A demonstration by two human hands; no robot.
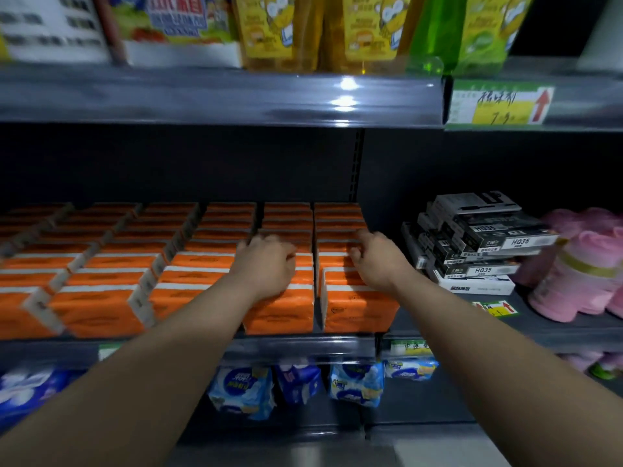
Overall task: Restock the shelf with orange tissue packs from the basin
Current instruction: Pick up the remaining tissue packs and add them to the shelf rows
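Observation:
Orange tissue packs (188,291) fill the middle shelf (296,348) in several rows running front to back. My left hand (266,264) rests with curled fingers on top of the packs in the second row from the right. My right hand (374,261) lies on the rightmost row (357,308), fingers bent over the packs. Both hands sit about halfway back on the shelf. Whether either hand grips a pack is unclear. The basin is out of view.
Black and white boxes (478,241) are stacked right of the orange rows, with pink rolls (580,264) further right. Yellow and green pouches (371,28) hang above. Blue tissue packs (242,389) sit on the shelf below. A price tag (499,104) sticks out upper right.

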